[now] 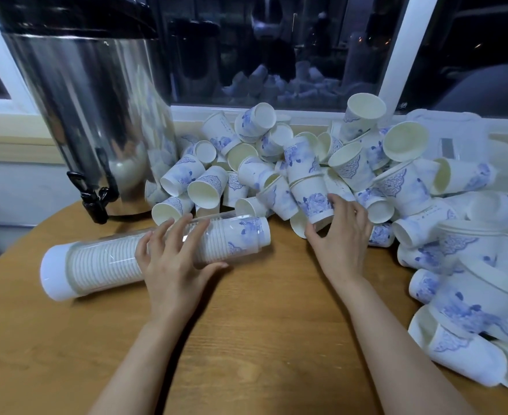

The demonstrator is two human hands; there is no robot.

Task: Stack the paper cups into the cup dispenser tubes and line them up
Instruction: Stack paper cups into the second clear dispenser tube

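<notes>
The left hand's [169,265] fingers [184,232] are spread and nearly straight, lying over a clear plastic tube [109,262], with the thumb against its near side. The tube lies on its side on the counter [261,324], its left end closed by a smooth white cap [53,274]. It is packed with nested cups [235,238] whose ribbed rims show through the wall, and the last cup pokes out of the open right end.

The right hand's [342,241] fingers [341,205] and thumb curl around the rim end of a paper cup [314,202] at the near edge of the pile [276,163]. More cups are nested on its far end.

The loose cups are matte white paper with rolled rims, cream inside, printed with blue flowers and lacy medallions. Any writing on them is too small to read. They are heaped along the far and right sides of the counter.

The counter is round, with a light wood grain. At far left stands a shiny steel urn [97,115] with a black lid and a black tap [92,199]. At far right sits a cloudy plastic box [447,136] whose label is blurred.
</notes>
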